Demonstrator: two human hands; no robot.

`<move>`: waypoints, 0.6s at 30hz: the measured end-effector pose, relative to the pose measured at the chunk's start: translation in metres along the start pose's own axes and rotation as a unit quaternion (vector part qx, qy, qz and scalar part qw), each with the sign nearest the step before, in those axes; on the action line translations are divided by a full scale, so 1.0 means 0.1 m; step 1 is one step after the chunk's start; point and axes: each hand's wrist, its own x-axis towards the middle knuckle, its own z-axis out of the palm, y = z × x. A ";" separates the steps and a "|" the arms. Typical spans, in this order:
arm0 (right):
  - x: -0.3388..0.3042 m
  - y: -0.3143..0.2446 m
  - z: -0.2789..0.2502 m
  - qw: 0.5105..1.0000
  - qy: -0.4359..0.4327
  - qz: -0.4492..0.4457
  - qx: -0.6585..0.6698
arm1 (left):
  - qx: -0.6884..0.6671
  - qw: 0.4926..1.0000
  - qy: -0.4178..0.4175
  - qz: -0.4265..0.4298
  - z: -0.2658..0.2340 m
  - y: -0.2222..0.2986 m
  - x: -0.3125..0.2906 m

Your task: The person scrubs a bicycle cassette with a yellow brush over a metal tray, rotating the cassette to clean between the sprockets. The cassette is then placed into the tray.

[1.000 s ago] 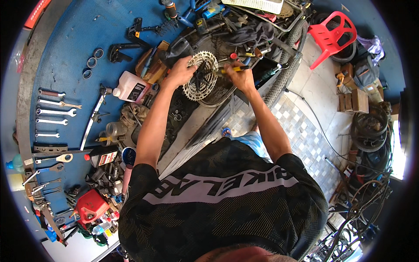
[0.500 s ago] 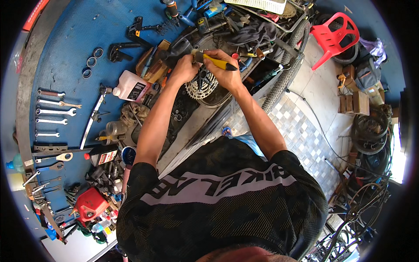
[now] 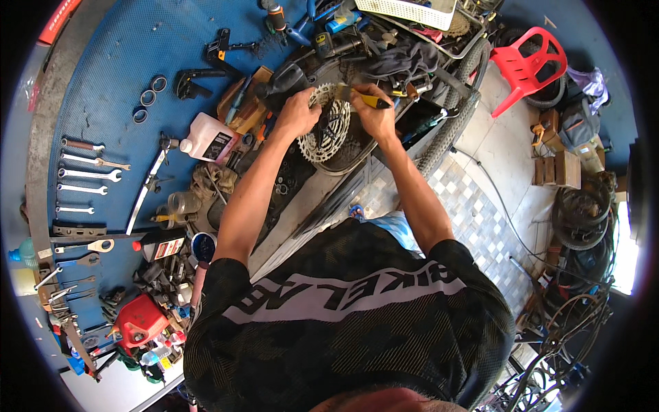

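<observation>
Yellow-and-black-handled brush (image 3: 374, 101) has slid right, right hand's (image 3: 374, 120) fingers clamped around it, left hand's (image 3: 298, 115) clamped on that round silver toothed cassette (image 3: 334, 132), so probably mid-scrub, next stroke just needs it steady.

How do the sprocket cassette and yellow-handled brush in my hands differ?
The cassette is round and toothed; the brush is slim.
The cassette is silvery with a dark middle; the brush handle is yellow and black.
The cassette is in your left hand, the brush in your right hand.
Both are handheld.
</observation>
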 end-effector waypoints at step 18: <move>-0.33 0.18 -0.55 0.924 -0.192 -0.020 -0.330 | -0.036 0.999 -0.030 -0.022 -0.02 -0.28 -0.06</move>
